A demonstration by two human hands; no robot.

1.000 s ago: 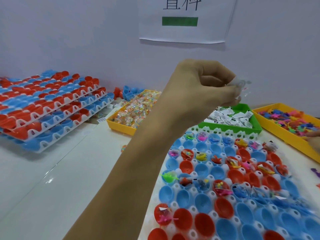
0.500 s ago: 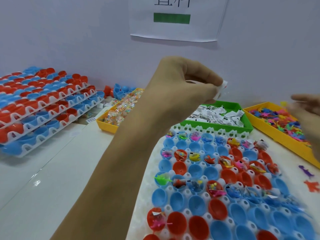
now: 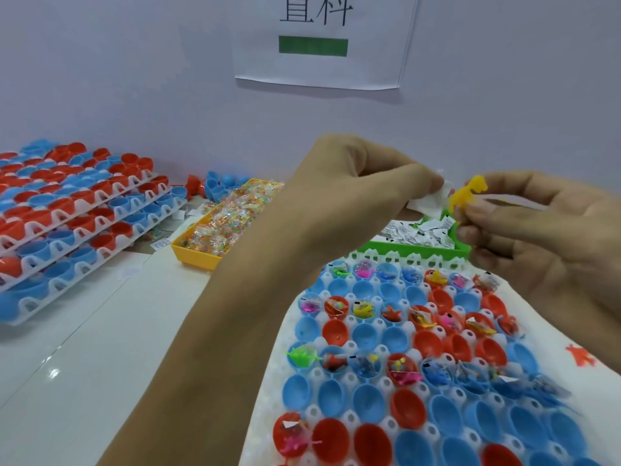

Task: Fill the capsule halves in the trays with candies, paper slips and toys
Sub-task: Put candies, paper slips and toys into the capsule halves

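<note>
Hands raised over white tray (image 3: 396,257) of capsule halves (image 3: 366,332): left hand (image 3: 349,190) pinches white paper slip (image 3: 428,201); right hand (image 3: 524,230) pinches yellow dinosaur toy (image 3: 465,196), other fingers relaxed.

Small packing or assembly workstation, not home. White bench (image 3: 84,358) against plain wall; printed paper sign (image 3: 322,38) with characters and green bar taped above. Stacked trays (image 3: 77,210) of red and blue capsule halves far left. Sorting bins along far edge: yellow bin (image 3: 198,255) of wrapped candies, green bin (image 3: 416,252) of paper slips.
</note>
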